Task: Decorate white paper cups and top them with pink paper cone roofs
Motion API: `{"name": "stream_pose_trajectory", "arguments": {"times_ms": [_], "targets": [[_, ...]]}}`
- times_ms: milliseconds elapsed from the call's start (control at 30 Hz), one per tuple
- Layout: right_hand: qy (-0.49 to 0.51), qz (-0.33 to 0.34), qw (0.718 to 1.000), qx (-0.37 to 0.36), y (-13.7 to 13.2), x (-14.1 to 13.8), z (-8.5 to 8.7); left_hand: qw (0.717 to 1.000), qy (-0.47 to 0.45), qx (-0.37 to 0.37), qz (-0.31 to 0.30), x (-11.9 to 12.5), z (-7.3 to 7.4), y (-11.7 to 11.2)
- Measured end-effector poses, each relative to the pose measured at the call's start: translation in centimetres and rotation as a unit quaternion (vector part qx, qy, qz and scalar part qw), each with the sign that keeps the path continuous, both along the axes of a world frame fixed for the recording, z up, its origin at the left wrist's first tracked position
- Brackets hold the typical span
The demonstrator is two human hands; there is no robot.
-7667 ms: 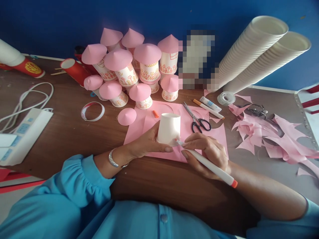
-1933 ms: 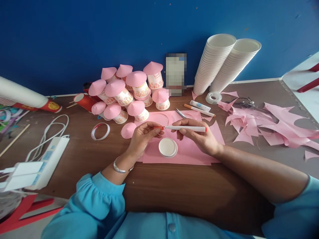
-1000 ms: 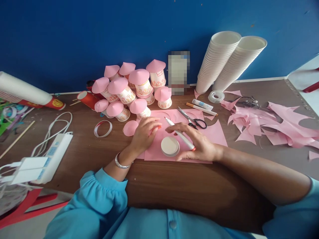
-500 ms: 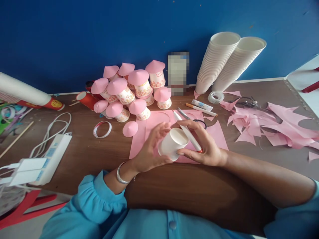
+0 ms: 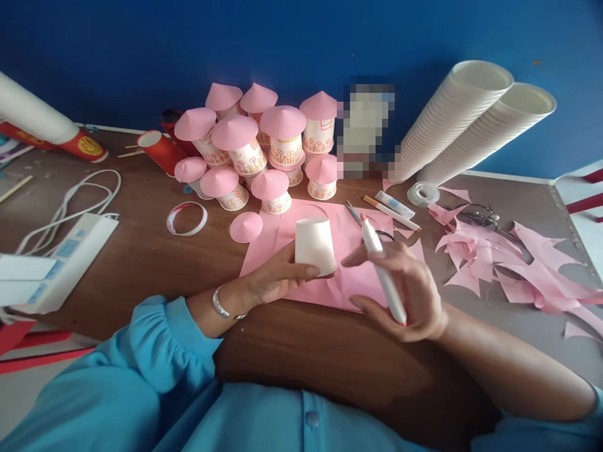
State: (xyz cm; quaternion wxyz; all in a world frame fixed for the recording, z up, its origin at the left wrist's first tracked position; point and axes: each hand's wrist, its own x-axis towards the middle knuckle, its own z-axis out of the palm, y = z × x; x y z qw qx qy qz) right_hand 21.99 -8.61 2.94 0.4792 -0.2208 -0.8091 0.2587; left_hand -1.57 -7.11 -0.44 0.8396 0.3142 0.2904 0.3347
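Note:
A plain white paper cup (image 5: pixel 315 246) is upside down in my left hand (image 5: pixel 277 276), thumb across its near side and the other fingers hidden behind it. Off to the right, my right hand (image 5: pixel 414 289) holds a white marker (image 5: pixel 386 276) with its red tip bare and pointing up and away. The thumb and index finger of that hand are spread, apart from the cup. Beneath both hands lies a sheet of pink paper (image 5: pixel 348 289). Scissors (image 5: pixel 353 212) rest on its far part, their handles partly hidden behind the marker.
Several decorated cups with pink cone roofs (image 5: pixel 235 135) stand at the back. A loose pink cone (image 5: pixel 246 226) and tape ring (image 5: pixel 186 218) lie left. Two cup stacks (image 5: pixel 452 119), clear tape (image 5: pixel 423 193) and pink scraps (image 5: pixel 475 245) are right; a power strip (image 5: pixel 75 257) is far left.
My right hand has let go of the cup and moved right, keeping the marker. The left hand now holds the cup alone, turned more upright. The view has shifted slightly.

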Motion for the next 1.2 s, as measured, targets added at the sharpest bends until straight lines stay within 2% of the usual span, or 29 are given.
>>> {"name": "stream_pose_trajectory", "arguments": {"times_ms": [133,500,600,700,833,1000,1200], "targets": [[-0.026,0.025,0.999,0.030,-0.5,-0.3,-0.2,0.999,-0.034,0.005,0.005,-0.1,-0.2,0.4],[-0.052,0.022,0.998,0.010,-0.5,-0.2,-0.9,0.998,-0.064,0.018,0.017,-0.2,-0.8,0.6],[-0.065,0.023,0.997,0.047,-0.5,-0.3,-0.6,0.998,-0.066,0.017,0.017,-0.1,-0.7,0.6],[-0.076,-0.013,0.992,0.100,-0.4,-0.2,0.3,0.998,-0.064,0.021,0.012,-0.1,-0.6,0.5],[-0.112,-0.083,0.983,0.123,-0.3,0.1,1.2,0.998,-0.047,0.048,-0.001,-0.3,-0.9,0.5],[-0.088,-0.057,0.986,0.126,-0.5,-0.3,1.1,0.998,-0.025,0.063,0.002,-0.3,-0.9,0.5],[-0.076,-0.090,0.987,0.110,-0.8,-0.9,0.6,0.997,-0.001,0.074,-0.002,-0.2,-0.5,0.4]]}}
